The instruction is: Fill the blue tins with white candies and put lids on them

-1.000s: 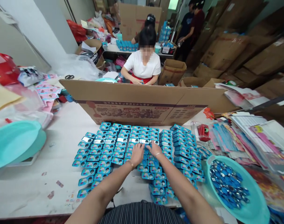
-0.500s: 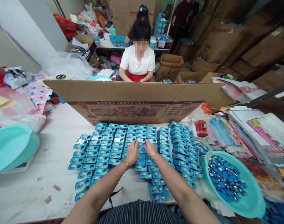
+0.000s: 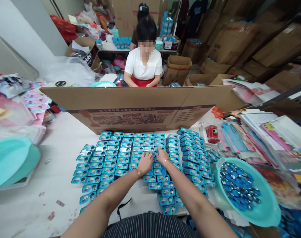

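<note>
Rows of small blue boxes (image 3: 109, 164), each with a round window at one end, are packed close together on the white table. Over the middle rows lies my left hand (image 3: 146, 162), its fingers stretched out and touching the box tops. Close on its right, my right hand (image 3: 162, 155) has fingers and thumb bent together at one box; whatever they hold is hidden. A round blue piece (image 3: 163, 172) shows in a box window below my right hand. To the right, a turquoise basin (image 3: 269, 208) holds many shiny blue and silver round pieces (image 3: 239, 186).
A long cardboard sheet (image 3: 140, 99) stands behind the boxes. Beyond it sits a co-worker (image 3: 143, 66) in white. At left is another turquoise basin (image 3: 12, 162). A red tape dispenser (image 3: 212, 134) and stacked printed sheets (image 3: 259, 138) lie at right. Scissors (image 3: 60, 83) lie far left.
My left hand has moved slightly right and down over the boxes, nearer to my right hand. My right hand has shifted a little to the right. The view has shifted slightly.
</note>
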`<state>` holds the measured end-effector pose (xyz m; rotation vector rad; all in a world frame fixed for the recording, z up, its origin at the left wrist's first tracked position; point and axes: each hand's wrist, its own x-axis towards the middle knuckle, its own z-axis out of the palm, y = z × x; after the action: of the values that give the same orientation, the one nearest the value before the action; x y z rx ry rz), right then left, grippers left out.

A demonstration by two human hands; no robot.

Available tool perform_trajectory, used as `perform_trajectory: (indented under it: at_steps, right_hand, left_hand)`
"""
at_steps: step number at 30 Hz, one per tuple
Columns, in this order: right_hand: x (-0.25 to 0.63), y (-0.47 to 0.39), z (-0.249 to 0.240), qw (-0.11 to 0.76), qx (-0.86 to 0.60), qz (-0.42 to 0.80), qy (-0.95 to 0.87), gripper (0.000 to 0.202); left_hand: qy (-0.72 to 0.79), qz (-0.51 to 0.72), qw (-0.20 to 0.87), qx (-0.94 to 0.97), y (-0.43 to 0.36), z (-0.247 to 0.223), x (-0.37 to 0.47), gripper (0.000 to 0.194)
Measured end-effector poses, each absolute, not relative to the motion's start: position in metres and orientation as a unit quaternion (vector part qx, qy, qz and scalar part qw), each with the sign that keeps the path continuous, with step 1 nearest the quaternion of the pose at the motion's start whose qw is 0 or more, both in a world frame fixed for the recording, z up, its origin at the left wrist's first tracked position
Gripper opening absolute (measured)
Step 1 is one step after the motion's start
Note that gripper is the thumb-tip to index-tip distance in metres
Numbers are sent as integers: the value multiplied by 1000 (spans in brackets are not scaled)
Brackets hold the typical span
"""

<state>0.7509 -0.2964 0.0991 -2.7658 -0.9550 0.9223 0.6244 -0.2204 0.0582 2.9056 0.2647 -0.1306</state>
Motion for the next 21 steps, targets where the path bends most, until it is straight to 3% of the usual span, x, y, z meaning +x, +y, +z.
perform_trajectory:
  at_steps: [4, 9, 17, 19, 21]
  right_hand:
    - [759, -296, 98, 20, -895, 317, -313, 27]
    - [762, -301, 92, 19, -891, 319, -321, 28]
    - [778, -316, 84, 77, -918, 287, -263, 25]
    - [790, -319, 85, 82, -921, 285, -255, 30]
    - [800, -319, 87, 94, -919, 284, -258, 34]
  left_hand:
    - [99, -59, 99, 988, -223, 55, 626, 37]
    - [133, -54, 167, 975, -226, 56, 628, 39]
    - [235, -23, 250, 939, -209, 65, 641, 25]
    - [318, -12, 237, 918, -208, 68, 649, 40]
    - [408, -15, 217, 887, -208, 71, 658, 70]
